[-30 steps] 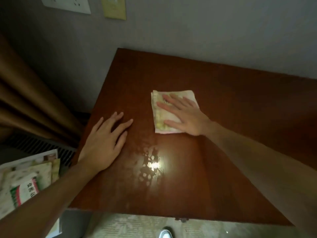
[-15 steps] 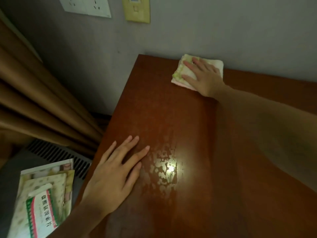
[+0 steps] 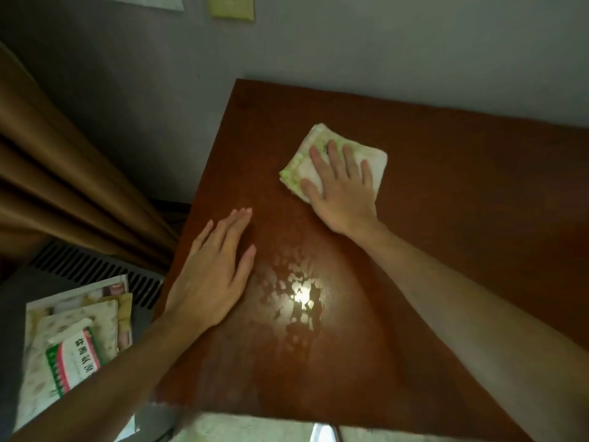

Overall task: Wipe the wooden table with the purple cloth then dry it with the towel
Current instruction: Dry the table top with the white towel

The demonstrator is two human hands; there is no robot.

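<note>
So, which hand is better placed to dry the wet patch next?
The right hand: it already presses flat on the towel, just beyond the wet patch. The left hand rests bare on the table.

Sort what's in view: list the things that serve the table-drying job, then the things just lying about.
Job: towel, wooden table, right hand pressing the towel, left hand flat on the table.
Lying about: papers and packet, curtain, wall plates.
</note>
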